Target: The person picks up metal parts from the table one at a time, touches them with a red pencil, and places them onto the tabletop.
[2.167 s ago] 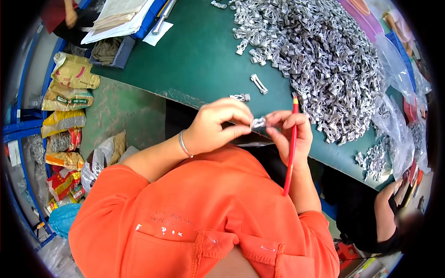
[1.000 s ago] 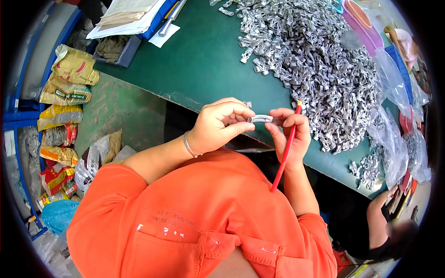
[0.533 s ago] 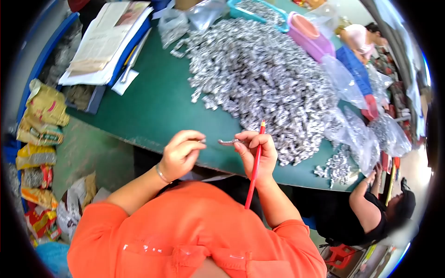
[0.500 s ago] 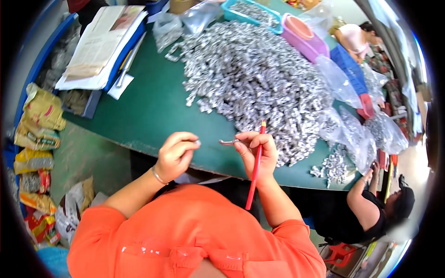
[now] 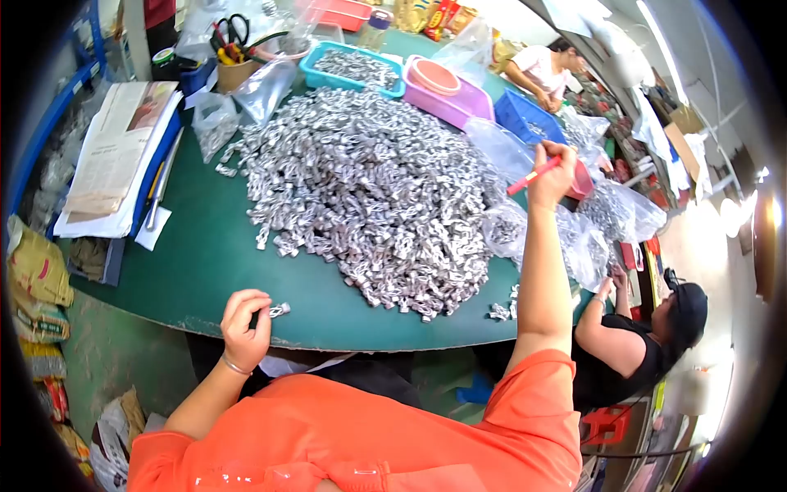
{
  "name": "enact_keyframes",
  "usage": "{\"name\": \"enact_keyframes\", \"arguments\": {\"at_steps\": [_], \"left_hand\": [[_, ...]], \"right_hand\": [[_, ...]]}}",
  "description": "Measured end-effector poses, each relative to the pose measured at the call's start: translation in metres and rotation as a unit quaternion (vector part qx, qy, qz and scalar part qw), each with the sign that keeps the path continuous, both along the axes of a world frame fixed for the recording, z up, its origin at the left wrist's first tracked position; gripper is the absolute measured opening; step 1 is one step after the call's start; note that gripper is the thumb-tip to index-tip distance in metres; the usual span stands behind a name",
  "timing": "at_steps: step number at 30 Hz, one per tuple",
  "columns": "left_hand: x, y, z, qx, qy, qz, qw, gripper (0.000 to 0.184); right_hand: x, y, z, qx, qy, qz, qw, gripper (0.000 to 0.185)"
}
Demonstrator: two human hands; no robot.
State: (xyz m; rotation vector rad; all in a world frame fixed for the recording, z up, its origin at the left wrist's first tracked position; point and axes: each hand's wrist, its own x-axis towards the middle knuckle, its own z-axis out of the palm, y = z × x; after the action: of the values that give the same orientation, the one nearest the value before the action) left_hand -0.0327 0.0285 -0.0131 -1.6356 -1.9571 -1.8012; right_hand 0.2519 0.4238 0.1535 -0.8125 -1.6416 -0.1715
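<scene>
A large heap of small grey looped pieces (image 5: 377, 197) covers the middle of the green table (image 5: 180, 271). My left hand (image 5: 246, 328) is at the table's front edge at the left, fingers closed together; a small looped piece (image 5: 279, 310) lies right beside its fingertips, and whether they hold anything is hidden. My right hand (image 5: 552, 170) is stretched out over the far right, fingers wrapped round a red pen (image 5: 533, 176), above the plastic bags and next to a red container (image 5: 580, 180).
Newspapers (image 5: 115, 152) lie at the left. Behind the heap stand a teal basket (image 5: 307, 74), a pink basket (image 5: 447, 105) and a blue basket (image 5: 525, 119). Filled plastic bags (image 5: 619, 213) line the right. A co-worker in black (image 5: 623, 348) sits at the right; another person (image 5: 541, 70) is further back.
The view has tilted up and right. My right hand has reached far forward and right with the red pen; the metal piece at its fingertips no longer shows. My left hand has moved left and down.
</scene>
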Motion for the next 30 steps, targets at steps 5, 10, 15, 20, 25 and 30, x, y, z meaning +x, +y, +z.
{"name": "enact_keyframes", "arguments": {"at_steps": [5,10,15,20,25,30], "left_hand": [[0.001,0.0,-0.003,-0.021,-0.006,-0.013,1.0,0.019],[0.005,0.009,0.014,-0.12,0.084,-0.036,0.988,0.029],[0.003,0.009,0.008,-0.143,0.082,-0.045,0.985,0.019],[-0.004,0.005,0.004,-0.112,0.055,-0.052,0.991,0.019],[-0.008,0.003,0.0,-0.137,0.057,-0.059,0.987,0.02],[-0.008,0.004,-0.003,-0.138,0.047,-0.063,0.987,0.018]], "right_hand": [[-0.016,-0.001,-0.012,-0.027,0.025,0.011,0.999,0.01],[-0.104,-0.083,-0.05,-0.045,-0.111,0.222,0.968,0.024],[-0.196,-0.171,-0.09,-0.028,-0.321,0.499,0.805,0.019],[-0.252,-0.196,-0.16,-0.032,-0.349,0.495,0.795,0.023],[-0.208,-0.202,-0.143,-0.002,-0.425,0.503,0.752,0.015],[-0.182,-0.211,-0.138,-0.098,-0.369,0.503,0.775,0.021]]}}
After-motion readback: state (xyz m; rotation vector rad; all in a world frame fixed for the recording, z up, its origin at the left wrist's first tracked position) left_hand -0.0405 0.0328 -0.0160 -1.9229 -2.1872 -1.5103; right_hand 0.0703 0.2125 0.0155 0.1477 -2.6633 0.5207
